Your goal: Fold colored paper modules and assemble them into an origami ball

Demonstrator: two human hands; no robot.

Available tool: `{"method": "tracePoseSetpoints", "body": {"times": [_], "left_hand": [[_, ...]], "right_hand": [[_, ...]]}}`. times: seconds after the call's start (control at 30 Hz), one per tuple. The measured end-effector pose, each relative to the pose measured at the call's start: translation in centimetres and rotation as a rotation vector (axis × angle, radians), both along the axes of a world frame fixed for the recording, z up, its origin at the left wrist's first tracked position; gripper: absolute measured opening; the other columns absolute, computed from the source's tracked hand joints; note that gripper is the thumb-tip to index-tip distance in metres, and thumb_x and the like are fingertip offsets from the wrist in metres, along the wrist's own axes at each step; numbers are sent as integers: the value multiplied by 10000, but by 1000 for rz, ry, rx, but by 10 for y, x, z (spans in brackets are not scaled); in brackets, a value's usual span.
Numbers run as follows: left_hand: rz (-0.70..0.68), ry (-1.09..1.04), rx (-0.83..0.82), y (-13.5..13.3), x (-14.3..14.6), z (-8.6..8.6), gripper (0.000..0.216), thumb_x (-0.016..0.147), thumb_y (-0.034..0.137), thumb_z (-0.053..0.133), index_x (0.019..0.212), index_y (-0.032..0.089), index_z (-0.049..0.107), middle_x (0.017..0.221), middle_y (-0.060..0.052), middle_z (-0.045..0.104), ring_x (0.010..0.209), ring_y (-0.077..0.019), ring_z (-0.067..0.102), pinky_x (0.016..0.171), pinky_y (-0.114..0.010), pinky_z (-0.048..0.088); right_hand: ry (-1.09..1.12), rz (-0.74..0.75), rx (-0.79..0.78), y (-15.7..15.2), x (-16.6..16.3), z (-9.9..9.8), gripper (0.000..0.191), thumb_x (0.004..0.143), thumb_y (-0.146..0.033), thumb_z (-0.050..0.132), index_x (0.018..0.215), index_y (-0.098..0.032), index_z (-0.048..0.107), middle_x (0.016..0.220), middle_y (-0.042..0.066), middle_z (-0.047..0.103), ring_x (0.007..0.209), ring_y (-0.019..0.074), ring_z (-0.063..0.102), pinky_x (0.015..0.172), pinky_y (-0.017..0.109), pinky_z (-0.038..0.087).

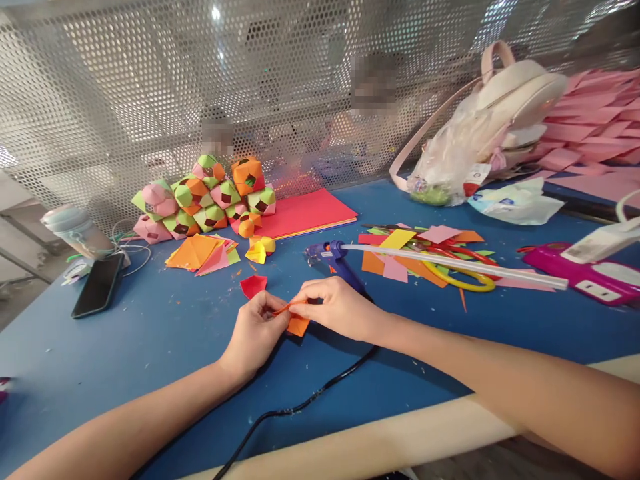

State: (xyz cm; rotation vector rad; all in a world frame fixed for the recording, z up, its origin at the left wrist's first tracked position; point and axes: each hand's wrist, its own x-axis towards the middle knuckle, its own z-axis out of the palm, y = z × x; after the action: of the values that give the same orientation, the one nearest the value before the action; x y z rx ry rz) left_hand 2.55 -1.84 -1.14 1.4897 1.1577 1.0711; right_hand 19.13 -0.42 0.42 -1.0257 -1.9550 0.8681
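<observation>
Forearms (pixel 475 363) end in hands (pixel 257 333) (pixel 337 308) pinching orange paper (pixel 299 326); a bag (pixel 445 153) apparently holds something green (pixel 433 195).

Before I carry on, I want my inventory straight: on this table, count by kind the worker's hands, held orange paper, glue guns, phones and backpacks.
Hands: 2, left hand and right hand
Held orange paper: 1
Glue gun: 1
Phone: 1
Backpack: 1
Total: 6
</observation>
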Motion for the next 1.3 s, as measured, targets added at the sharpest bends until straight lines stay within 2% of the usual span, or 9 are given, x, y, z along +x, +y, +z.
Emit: {"method": "tracePoseSetpoints", "body": {"times": [0.17,0.33,0.4,0.47,0.57,0.73,0.9,1.07,1.3], "left_hand": [[0,49,103,5,-10,12,142,785,316,592,803,179,558,764,-1,600,632,-119,539,605,-243,440],[294,365,355,39,-38,30,216,781,350,568,921,190,608,915,-34,610,769,-157,543,693,-273,416],[300,490,297,51,-48,28,235,741,361,594,894,189,642,923,-43,612,788,-179,539,709,-299,405],[266,515,254,58,-55,22,169,693,323,624,780,186,671,819,-35,622,727,-183,537,690,-311,402],[221,486,242,59,-56,12,85,671,262,618,637,191,650,763,-20,630,721,-178,554,693,-304,408],[221,329,204,50,-48,10,128,726,296,581,738,171,602,885,-49,677,769,-173,612,704,-292,455],[175,181,120,38,-35,11,166,743,319,572,726,183,479,691,-39,683,609,-174,640,570,-280,481],[77,10,-7,27,-21,10,185,732,284,605,717,200,441,566,17,643,503,-157,616,513,-267,473],[43,23,-51,19,-9,13,146,722,240,617,734,187,482,552,32,633,456,-121,580,501,-238,459]], "right_hand": [[44,-84,-43,1,5,8,129,767,-205,593,718,-161,703,744,13,686,696,142,615,631,233,457],[79,-172,-102,7,9,9,161,773,-262,578,756,-161,703,724,10,689,659,141,601,591,236,449],[64,-173,-92,9,10,6,167,772,-266,574,751,-162,702,721,10,683,646,137,588,582,237,438],[48,-173,-82,11,10,3,173,773,-267,567,744,-160,701,711,10,675,631,134,574,572,238,426],[51,-169,-73,14,10,-1,174,769,-262,565,729,-154,696,694,9,663,617,128,558,566,234,416],[89,-176,-85,16,10,1,173,758,-265,569,706,-147,684,651,-1,640,585,116,532,538,223,392],[115,-177,-75,16,9,4,168,760,-272,569,701,-147,665,607,-16,593,547,99,482,513,215,366],[144,-154,-47,13,7,7,143,757,-267,584,683,-148,612,597,-29,549,547,87,455,508,207,352],[160,-126,-36,10,3,13,133,776,-258,568,696,-156,597,571,-38,522,511,77,434,485,202,342]]}}
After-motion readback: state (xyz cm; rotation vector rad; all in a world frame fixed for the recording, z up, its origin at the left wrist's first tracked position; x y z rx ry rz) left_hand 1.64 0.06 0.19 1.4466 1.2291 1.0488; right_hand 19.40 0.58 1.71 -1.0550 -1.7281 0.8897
